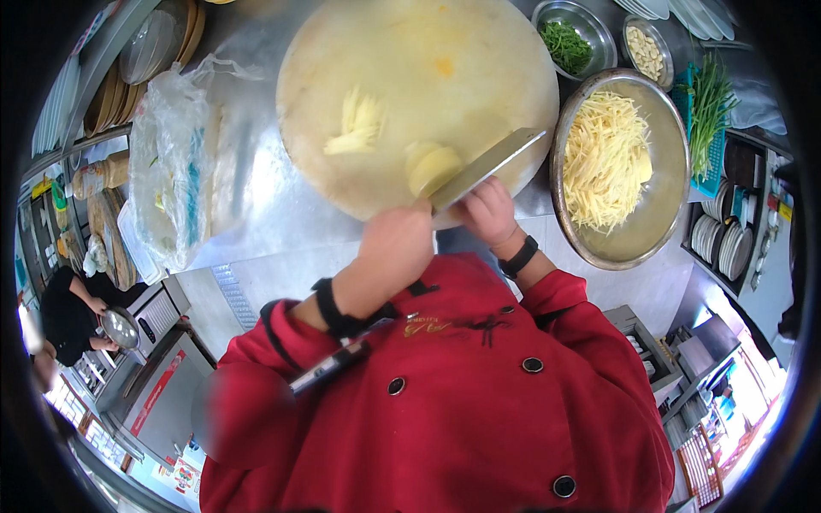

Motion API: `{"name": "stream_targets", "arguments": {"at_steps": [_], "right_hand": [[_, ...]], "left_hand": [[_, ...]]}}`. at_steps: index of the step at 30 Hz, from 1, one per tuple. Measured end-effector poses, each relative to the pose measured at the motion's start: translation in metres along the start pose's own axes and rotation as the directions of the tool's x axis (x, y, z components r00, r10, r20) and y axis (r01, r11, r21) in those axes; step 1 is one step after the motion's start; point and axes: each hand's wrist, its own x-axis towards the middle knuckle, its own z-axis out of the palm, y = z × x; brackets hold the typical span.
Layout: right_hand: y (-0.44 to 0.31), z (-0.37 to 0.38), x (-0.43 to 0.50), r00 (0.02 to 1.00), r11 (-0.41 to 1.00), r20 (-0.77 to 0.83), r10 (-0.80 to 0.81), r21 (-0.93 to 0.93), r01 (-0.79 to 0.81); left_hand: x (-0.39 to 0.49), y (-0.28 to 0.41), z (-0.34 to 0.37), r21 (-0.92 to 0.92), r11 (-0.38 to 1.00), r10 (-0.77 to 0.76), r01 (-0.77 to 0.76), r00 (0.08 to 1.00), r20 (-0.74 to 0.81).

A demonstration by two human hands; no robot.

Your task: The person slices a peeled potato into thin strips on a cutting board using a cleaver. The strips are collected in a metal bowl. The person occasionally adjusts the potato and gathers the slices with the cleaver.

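Note:
My left hand (399, 245) grips the handle end of a cleaver (490, 168) at the near edge of a round pale chopping board (410, 58). The blade slants up to the right, over the board. My right hand (489, 208) is at the blade's near side with its fingers curled; the blade hides part of them, and I cannot tell whether they hold anything. Overlapping pale yellow potato slices (433, 168) lie against the blade's far side, slightly blurred. Left of them rests a small pile of potato strips (355, 123).
A metal basin (660, 211) of potato shreds (603, 160) stands right of the board. Behind it are bowls of chopped greens (567, 48) and garlic cloves (644, 52), and a teal basket (709, 179) with green stalks. A plastic bag (170, 160) lies left. A co-worker (67, 314) holds a metal bowl.

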Motion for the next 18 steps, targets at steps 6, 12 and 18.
{"name": "stream_targets", "arguments": {"at_steps": [6,12,18], "right_hand": [[0.002,0.0,-0.005,0.999,0.999,0.036,0.014,0.045,-0.016],[0.002,0.002,-0.003,1.0,1.0,0.003,-0.005,0.025,0.005],[0.001,0.002,-0.005,1.0,0.999,0.01,0.017,0.039,-0.017]], "left_hand": [[-0.039,0.004,-0.025,-0.009,0.999,-0.031,0.032,0.998,0.06],[-0.039,0.004,-0.026,-0.038,0.999,-0.035,0.037,0.999,0.037],[-0.039,0.003,-0.025,-0.034,0.998,-0.051,0.054,0.996,0.066]]}}
